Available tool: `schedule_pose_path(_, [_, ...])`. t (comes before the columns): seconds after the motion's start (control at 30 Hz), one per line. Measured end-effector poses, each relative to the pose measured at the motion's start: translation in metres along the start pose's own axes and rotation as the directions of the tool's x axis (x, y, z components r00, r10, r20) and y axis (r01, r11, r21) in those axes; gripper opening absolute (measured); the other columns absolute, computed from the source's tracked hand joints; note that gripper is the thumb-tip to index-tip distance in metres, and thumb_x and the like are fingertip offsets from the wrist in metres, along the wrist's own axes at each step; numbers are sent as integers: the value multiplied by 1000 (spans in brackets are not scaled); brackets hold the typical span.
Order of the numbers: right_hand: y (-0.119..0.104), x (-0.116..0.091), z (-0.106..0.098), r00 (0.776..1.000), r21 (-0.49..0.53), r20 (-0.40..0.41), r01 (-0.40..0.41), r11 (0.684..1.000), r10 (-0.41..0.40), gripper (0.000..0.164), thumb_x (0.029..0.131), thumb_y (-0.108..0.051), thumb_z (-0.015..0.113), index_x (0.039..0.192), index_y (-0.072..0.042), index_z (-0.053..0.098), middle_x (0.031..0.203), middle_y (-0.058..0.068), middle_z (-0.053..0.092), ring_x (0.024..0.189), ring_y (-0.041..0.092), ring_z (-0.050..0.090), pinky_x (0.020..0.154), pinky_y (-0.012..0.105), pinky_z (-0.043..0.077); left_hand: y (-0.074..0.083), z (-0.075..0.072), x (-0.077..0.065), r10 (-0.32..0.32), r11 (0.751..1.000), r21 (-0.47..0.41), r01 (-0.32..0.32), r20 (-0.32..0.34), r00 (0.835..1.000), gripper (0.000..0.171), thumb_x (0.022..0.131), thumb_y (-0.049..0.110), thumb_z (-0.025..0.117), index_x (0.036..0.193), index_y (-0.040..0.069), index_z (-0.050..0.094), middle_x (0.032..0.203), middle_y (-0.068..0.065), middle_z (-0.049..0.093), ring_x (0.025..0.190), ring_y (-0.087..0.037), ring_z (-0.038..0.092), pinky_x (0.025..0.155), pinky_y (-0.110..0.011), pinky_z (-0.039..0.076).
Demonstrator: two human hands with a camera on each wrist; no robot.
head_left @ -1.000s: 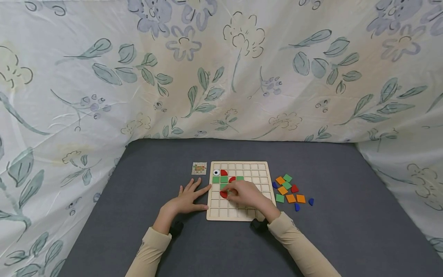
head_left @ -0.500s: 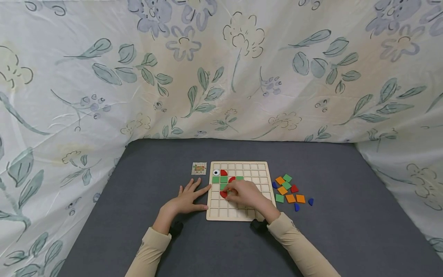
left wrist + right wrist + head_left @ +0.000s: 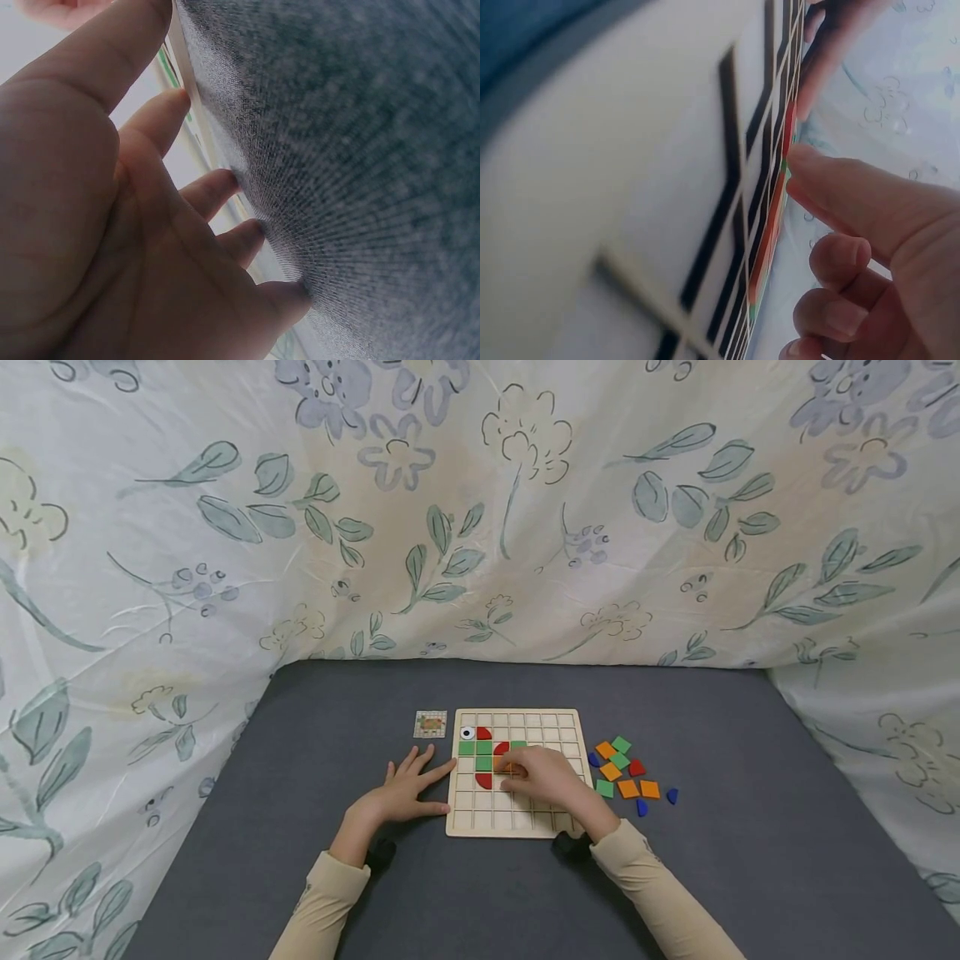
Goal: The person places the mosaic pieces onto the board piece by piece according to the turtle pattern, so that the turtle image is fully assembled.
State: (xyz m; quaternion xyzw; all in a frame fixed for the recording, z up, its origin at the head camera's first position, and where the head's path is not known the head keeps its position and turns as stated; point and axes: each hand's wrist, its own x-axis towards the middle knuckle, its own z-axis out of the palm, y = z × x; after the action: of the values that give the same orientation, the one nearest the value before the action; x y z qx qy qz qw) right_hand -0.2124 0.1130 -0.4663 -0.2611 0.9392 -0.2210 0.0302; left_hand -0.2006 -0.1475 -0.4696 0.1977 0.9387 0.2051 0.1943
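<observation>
A wooden grid board [image 3: 555, 722] lies on the dark cloth. My left hand [image 3: 405, 795] rests on the cloth with spread fingers, its index fingertip and thumb at the board's left edge. My right hand [image 3: 551, 777] is over the board, thumb and index finger low beside a red half-round tile [image 3: 483, 782]. Orange tiles [image 3: 498, 763] show partly under its fingers. Nothing shows between thumb and index in the right wrist view, where a red tile [image 3: 789, 127] lies near the fingertips. Green tiles [image 3: 483, 748], a red quarter-round tile [image 3: 483, 733] and an eye tile [image 3: 467, 733] sit in cells.
Right of the board lies a loose group of tiles: orange squares [image 3: 628, 789], green squares [image 3: 604, 788], a red one [image 3: 637, 767] and blue half-round ones [image 3: 672, 796]. A small picture card [image 3: 431, 724] lies beyond my left hand. A floral curtain [image 3: 480, 568] rises behind the table.
My right hand has drawn slightly right, off the red half-round tile, which now shows fully in its cell, and orange tiles have come into view. My left hand stays in place.
</observation>
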Motion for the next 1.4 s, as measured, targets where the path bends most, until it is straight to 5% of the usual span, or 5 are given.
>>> schedule_pose_path(0.1, [5,-4,-4,1000,8,-9,-16,1000,16,22,80,-30,73,101,-23,72,84,-10,64,63,7,46,55,24,37,0,0,0,1,1000,-3,-1,-2,1000,73,83,49,63,146,32,30,156,-12,10,142,-37,-4,107,-65,-1])
schedule_pose_path(0.37, [23,-11,-15,998,7,-32,-53,999,53,19,81,-29,72,100,-24,72,53,-6,43,46,8,34,45,23,20,1,0,-1,8,1000,-7,-8,-10,1000,74,82,48,64,146,31,31,155,-13,10,142,-38,-3,106,-66,-1])
schedule_pose_path(0.9, [70,-32,-42,993,47,-62,-101,994,104,25,83,-24,70,107,-15,70,52,-4,41,42,8,29,42,23,21,-1,0,0,10,1000,3,-10,-8,1000,75,82,49,64,146,31,29,156,-12,10,142,-37,-3,107,-65,-1])
schedule_pose_path(1.23, [101,-46,-56,968,10,-64,-241,970,241,30,83,-27,70,111,-15,68,62,-2,51,48,10,40,43,25,28,-3,0,0,34,999,-11,-34,-13,999,74,83,49,63,146,29,31,155,-14,10,142,-39,-2,106,-66,0])
schedule_pose_path(1.4, [113,-51,-60,955,14,-74,-286,958,286,31,84,-28,69,112,-15,67,57,0,42,43,14,35,42,26,22,-3,0,0,34,999,-5,-34,-16,999,74,83,48,64,146,28,31,155,-14,10,141,-39,-2,106,-66,0])
